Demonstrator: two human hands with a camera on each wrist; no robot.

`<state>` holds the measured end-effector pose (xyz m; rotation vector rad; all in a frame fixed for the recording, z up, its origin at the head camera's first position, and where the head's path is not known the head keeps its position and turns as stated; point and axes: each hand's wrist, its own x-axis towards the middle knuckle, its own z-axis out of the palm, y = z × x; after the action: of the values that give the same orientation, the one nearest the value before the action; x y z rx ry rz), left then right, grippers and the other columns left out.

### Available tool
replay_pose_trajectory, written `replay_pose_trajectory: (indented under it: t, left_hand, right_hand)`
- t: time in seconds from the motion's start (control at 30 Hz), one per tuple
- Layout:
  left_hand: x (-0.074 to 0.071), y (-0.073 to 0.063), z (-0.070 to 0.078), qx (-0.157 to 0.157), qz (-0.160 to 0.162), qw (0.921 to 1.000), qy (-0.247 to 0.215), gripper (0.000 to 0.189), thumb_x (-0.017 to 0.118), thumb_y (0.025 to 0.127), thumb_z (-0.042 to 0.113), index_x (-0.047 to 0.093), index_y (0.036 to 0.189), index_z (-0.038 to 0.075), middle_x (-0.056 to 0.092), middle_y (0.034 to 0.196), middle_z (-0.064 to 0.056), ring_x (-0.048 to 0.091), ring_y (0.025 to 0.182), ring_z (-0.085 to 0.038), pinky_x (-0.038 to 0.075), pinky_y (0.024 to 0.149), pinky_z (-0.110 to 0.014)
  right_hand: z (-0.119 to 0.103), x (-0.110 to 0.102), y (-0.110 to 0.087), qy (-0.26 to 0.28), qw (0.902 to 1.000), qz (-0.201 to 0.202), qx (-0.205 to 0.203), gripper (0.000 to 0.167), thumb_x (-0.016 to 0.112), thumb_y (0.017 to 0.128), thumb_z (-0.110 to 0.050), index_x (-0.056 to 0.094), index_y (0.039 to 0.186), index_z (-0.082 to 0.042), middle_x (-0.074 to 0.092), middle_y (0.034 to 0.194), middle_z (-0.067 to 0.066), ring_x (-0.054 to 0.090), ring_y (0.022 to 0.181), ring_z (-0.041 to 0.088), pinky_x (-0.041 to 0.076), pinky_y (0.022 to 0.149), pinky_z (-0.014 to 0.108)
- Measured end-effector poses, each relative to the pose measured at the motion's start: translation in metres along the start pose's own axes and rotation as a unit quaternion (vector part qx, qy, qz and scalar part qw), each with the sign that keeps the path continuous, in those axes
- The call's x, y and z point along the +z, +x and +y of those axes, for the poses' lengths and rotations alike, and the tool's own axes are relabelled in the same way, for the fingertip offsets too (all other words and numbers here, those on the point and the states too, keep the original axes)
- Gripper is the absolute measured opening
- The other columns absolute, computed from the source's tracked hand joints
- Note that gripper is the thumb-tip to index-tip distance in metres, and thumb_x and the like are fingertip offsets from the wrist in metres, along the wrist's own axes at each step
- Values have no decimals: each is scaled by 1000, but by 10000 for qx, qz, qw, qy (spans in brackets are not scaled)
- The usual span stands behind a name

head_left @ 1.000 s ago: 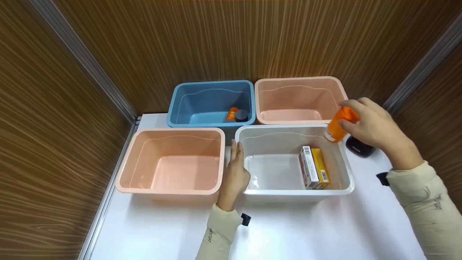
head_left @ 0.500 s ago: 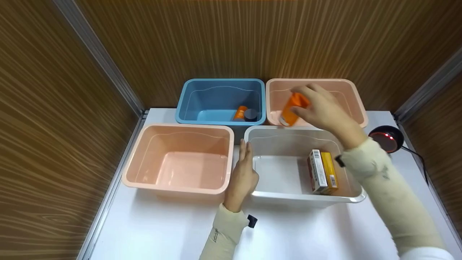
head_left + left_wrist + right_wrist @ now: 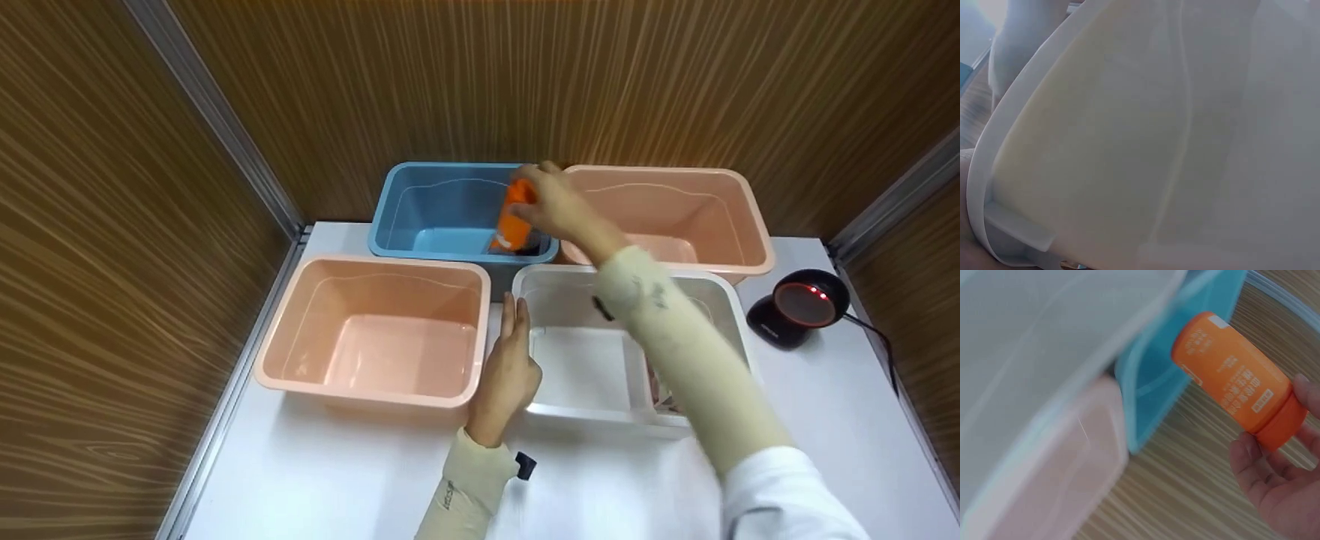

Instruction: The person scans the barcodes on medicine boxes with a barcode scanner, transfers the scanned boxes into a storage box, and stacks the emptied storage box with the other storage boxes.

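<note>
Wood-grained walls (image 3: 420,90) closed in my view, cut off at the top. Below lay the white tabletop (image 3: 360,480), its near edge out of sight. At front right stood the white bin (image 3: 585,367); a pale right sleeve (image 3: 690,352) crossed it and hid much of its right part from me. Left of it I had the front pink bin (image 3: 397,296) in full, bar a little behind the left hand (image 3: 506,379). The rear pink bin (image 3: 660,199) lost its left end behind the right hand (image 3: 559,202) and wrist. The blue bin (image 3: 450,206) sat beside it, its far right corner covered.

The left hand lay between the two front bins, fingers straight alongside the white bin's rim; its thumb was hidden, so I couldn't tell about contact there. A black device (image 3: 806,304) with a red-lit face stood at far right.

The right hand had thumb and fingers clamped on the capped end of an orange bottle (image 3: 514,217), tilted, lower end over the blue bin's near right corner. I couldn't judge whether that end was below the rim. Only a scrap of a carton (image 3: 664,391) showed beneath the sleeve, and something dark (image 3: 535,241) beside the bottle was hard to make out.
</note>
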<state>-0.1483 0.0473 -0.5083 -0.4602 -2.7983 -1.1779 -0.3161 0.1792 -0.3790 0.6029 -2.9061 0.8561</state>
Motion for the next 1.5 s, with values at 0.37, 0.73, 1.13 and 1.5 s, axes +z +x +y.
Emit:
replay_pose_trajectory:
  t: [0.37, 0.73, 1.13, 1.5]
  left_hand:
    - [5, 1, 1, -52, -67, 10000, -33, 77, 49, 85, -17, 25, 158, -2, 11, 166, -20, 44, 138, -28, 51, 87, -31]
    - [6, 4, 1, -27, -45, 10000, -83, 77, 50, 86, -16, 25, 158, -2, 10, 167, -20, 44, 138, -27, 49, 95, -31]
    - [8, 4, 1, 73, -37, 9999, -78, 78, 48, 84, -17, 26, 157, -3, 10, 167, -18, 47, 134, -24, 50, 90, -30]
    - [7, 7, -2, 153, 60, 9999, -12, 76, 49, 82, -18, 29, 155, -7, 16, 164, -25, 54, 127, -32, 49, 96, -36]
  right_hand:
    - [-11, 63, 22, -476, 9961, -742, 27, 46, 71, 95, -22, 57, 137, -8, 54, 124, 19, 58, 105, 32, 50, 92, 45]
    - [-17, 73, 26, 214, 9982, -552, 104, 46, 73, 94, -21, 55, 134, -9, 55, 119, 13, 55, 106, 27, 50, 93, 39]
    - [-7, 77, 24, -272, 9932, -1097, 277, 45, 69, 94, -16, 58, 135, -2, 61, 124, 19, 56, 115, 34, 46, 99, 45]
    - [2, 31, -8, 16, 9972, -721, -176, 32, 63, 96, -12, 64, 125, 1, 68, 119, 19, 63, 105, 34, 49, 95, 47]
